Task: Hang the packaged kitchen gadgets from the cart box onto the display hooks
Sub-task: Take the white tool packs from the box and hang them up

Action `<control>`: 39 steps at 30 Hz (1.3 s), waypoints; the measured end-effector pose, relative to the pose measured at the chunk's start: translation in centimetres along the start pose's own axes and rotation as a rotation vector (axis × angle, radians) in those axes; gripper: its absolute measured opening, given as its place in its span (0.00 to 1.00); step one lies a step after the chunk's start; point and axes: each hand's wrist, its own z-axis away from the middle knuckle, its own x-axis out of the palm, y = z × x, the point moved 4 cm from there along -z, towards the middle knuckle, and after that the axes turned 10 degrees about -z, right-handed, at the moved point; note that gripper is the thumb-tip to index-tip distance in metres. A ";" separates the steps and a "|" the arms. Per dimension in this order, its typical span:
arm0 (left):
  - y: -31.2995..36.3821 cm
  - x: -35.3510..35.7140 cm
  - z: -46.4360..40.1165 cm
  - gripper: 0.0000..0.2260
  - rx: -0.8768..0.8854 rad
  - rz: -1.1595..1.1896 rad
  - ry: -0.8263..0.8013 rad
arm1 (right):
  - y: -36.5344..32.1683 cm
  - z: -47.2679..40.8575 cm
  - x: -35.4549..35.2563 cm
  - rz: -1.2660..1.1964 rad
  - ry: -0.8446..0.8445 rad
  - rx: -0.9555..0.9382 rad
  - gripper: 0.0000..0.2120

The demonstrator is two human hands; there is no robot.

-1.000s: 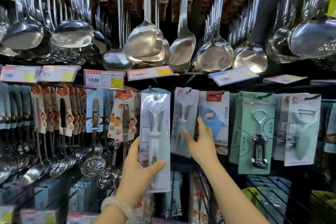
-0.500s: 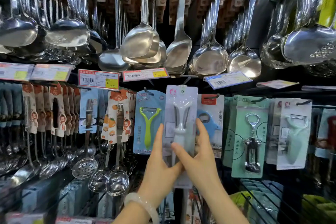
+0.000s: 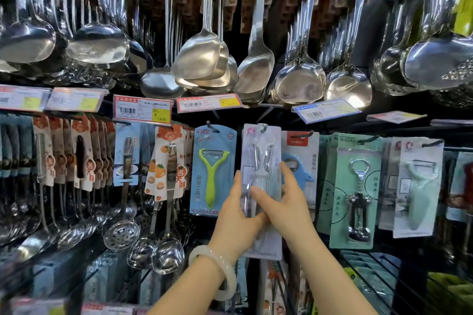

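left hand (image 3: 236,215) fingers are curling round the left edge of the pale grey peeler pack (image 3: 261,181), thumb on its front. right hand (image 3: 286,202) is pinching the right edge, thumb lying across the front. pack is sitting upright, its top hole at the display hook (image 3: 262,127); can't tell if it's seated. it's hanging between the green peeler pack (image 3: 213,169) and blue opener pack (image 3: 300,161). white bangle (image 3: 217,270) is circling the left wrist. steel spatulas (image 3: 202,59) are hanging above.

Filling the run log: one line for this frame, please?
phase: hanging | left hand: grips white peeler pack | right hand: pinches same pack | pack hole at hook | neighbour: green peeler pack
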 end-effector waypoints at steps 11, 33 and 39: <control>-3.2 0.8 -3.3 0.40 -0.078 -0.476 -0.110 | 3.0 -2.3 1.4 0.363 0.000 0.127 0.36; 2.2 24.4 16.9 0.30 0.262 -1.188 -0.558 | 6.6 22.0 -22.5 1.244 -0.163 0.353 0.29; 4.1 36.1 26.1 0.32 0.275 -1.113 -0.782 | 7.6 32.3 -33.3 1.270 -0.136 0.576 0.29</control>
